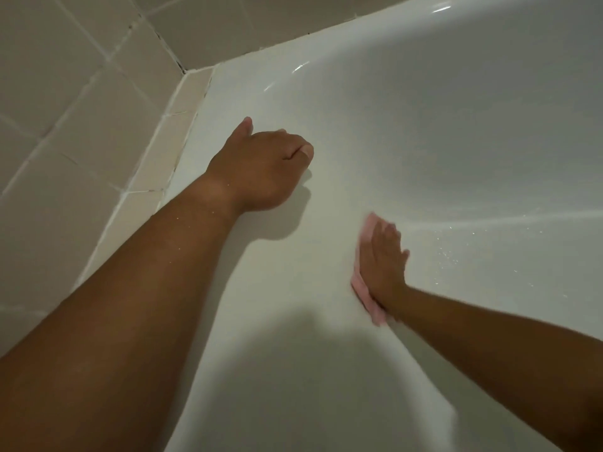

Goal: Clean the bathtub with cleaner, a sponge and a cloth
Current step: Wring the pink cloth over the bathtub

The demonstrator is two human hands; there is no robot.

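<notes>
The white bathtub [424, 132] fills most of the head view, its broad rim running from the tiled corner toward me. My left hand [261, 164] rests on the rim as a loose fist, fingers curled under and holding nothing. Lower down, my right hand [383, 262] lies flat with straight fingers on a pink cloth [365, 231] and presses it against the tub's inner wall just below the rim edge. The cloth shows only along the hand's left side and is slightly blurred. Water droplets dot the wall to the right of that hand. No cleaner bottle or sponge is in view.
Beige wall tiles [65, 93] with white grout meet the tub along a narrow tiled ledge [169, 148] on the left. Dark grime marks the grout in the corner [179, 65]. My shadow falls on the rim near the bottom.
</notes>
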